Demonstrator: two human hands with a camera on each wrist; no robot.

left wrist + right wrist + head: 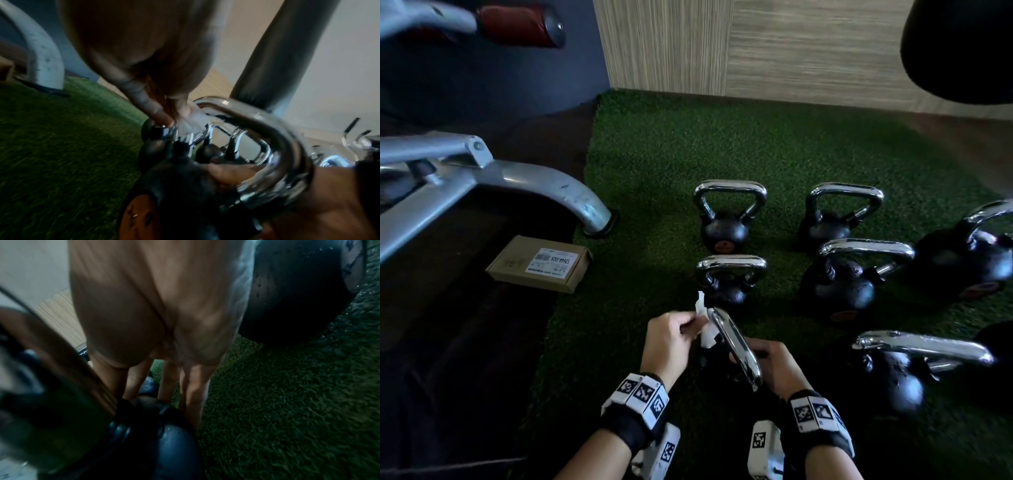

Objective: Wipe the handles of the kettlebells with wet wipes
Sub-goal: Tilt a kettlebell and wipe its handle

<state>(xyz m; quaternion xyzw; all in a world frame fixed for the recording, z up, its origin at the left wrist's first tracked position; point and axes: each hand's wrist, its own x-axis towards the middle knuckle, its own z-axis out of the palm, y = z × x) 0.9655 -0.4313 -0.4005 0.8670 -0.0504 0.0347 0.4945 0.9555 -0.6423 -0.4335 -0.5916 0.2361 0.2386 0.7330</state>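
Left hand [674, 337] pinches the soft wet wipe [704, 325] against the far bend of the chrome handle [736, 346]. Right hand [779, 365] steadies the kettlebell [179, 183] below, fingers straight on its body. Judged heavy, rigid, slippery when wetted; brace low.

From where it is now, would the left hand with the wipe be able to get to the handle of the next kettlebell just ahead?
Probably yes. The left hand pinches the wet wipe right below that kettlebell's handle, with nothing between them.
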